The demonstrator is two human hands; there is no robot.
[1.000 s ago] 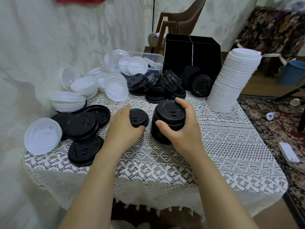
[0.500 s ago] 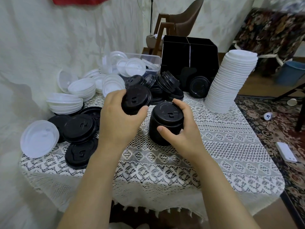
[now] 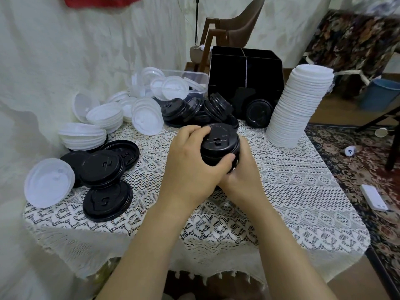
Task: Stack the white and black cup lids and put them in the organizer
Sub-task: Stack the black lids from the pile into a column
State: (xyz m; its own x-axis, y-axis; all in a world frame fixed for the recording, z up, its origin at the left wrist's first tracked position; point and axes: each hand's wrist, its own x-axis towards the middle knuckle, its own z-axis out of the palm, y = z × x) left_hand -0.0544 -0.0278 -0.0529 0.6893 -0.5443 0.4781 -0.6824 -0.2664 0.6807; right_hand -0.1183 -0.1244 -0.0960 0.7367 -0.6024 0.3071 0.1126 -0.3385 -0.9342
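Our left hand (image 3: 190,167) curls over the black lid stack (image 3: 218,141), apparently pressing its top home. Our right hand (image 3: 246,174) wraps the stack's side, steadying it. The organizer (image 3: 244,72) stands behind.

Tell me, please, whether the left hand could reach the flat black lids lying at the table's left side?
Probably yes, once it lets go: the left hand grips the black lid stack together with the right hand. Only bare lace tablecloth lies between it and the flat black lids.

Brown chair (image 3: 238,20) behind table; blue bin (image 3: 381,95) rightward.
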